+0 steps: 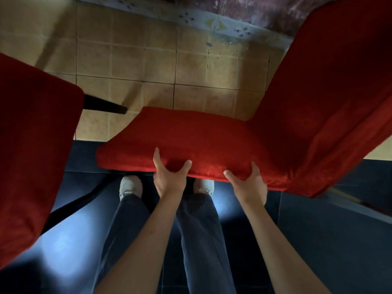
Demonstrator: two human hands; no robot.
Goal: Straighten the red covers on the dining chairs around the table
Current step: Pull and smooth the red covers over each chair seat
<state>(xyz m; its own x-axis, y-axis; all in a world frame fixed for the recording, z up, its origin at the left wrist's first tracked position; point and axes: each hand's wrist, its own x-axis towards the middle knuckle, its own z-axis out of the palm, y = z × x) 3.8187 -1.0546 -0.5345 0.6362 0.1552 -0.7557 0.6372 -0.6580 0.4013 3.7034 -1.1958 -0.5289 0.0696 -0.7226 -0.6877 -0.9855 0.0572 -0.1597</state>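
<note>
Both bare forearms reach down over dark trousers. Left hand (169, 179) and right hand (248, 183) grip the near edge of the red fabric-covered chair seat (191, 136), thumbs on top, fingers curled beneath. Seat sits just ahead of the feet, above tan floor tiles (131, 66).

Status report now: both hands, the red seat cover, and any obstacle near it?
Left hand and right hand both grip the front edge of the red seat cover. Cover on the seat, edge bunched. Second red-covered chair close on the left, apart.

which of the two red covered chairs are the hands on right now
The middle chair, its backrest rising to the right: the left hand and right hand grip its seat's near edge. The left-side chair goes untouched.
</note>
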